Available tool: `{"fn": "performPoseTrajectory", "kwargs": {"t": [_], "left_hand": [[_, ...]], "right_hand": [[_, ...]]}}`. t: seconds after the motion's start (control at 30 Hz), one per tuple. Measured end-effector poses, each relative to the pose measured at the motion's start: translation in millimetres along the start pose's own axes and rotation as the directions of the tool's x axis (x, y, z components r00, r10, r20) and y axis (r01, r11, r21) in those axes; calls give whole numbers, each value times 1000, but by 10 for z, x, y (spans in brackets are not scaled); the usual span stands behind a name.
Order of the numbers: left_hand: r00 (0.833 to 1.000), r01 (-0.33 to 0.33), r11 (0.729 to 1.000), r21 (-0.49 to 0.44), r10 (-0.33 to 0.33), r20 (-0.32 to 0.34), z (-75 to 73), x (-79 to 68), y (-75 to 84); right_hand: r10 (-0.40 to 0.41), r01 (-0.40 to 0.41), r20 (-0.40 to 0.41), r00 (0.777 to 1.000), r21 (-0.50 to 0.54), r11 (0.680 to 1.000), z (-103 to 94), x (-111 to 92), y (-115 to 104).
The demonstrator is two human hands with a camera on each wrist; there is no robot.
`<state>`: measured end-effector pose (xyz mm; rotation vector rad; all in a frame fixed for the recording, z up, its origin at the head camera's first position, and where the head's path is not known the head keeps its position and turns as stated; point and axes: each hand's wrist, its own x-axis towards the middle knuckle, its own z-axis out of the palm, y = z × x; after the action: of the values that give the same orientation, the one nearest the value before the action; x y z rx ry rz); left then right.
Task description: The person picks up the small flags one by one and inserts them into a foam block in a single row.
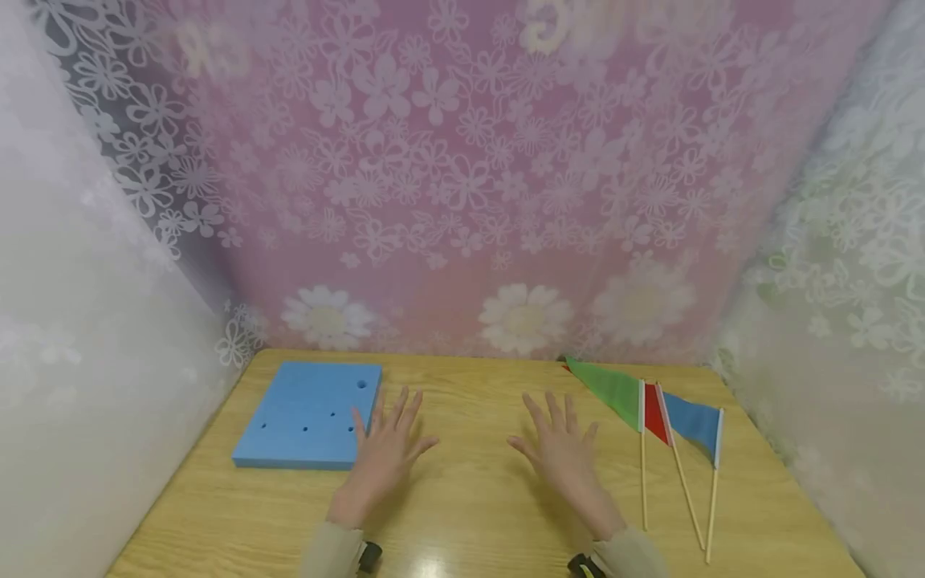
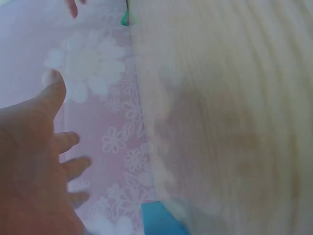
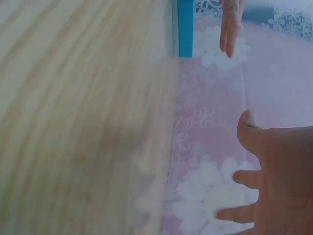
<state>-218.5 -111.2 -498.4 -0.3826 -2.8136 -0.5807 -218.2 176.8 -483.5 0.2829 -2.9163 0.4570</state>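
My left hand [image 1: 386, 449] has its fingers spread above the table, holding nothing, just over the right edge of a blue board [image 1: 311, 409] with several small holes and one larger hole. A corner of that blue board [image 2: 161, 220] also shows in the left wrist view. My right hand [image 1: 564, 453] is likewise spread and holds nothing; it is left of three small flags on wooden sticks. These are a green flag [image 1: 610, 391], a red flag [image 1: 656, 411] and a blue flag [image 1: 694, 421], lying at the table's right side.
The wood-grain table [image 1: 462, 498] is bounded behind by a pink flowered curtain [image 1: 462, 201]. Pale curtains flank it, a left one [image 1: 94, 321] and a right one [image 1: 853, 337]. Dark bands with devices sit at both wrists.
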Motion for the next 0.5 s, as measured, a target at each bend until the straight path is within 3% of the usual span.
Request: {"fn": "performPoseTrajectory", "kwargs": {"t": [0.27,0.5], "left_hand": [[1000,-10,990,-139,7,-19,-272,24,-293],[997,-13,997,-78,7,-72,-557,-21,-788]], "right_hand": [[-180,185,-83,980,48,982,69,198,-418],[-299,304,-118,947,28,952,209,465,-846]]}}
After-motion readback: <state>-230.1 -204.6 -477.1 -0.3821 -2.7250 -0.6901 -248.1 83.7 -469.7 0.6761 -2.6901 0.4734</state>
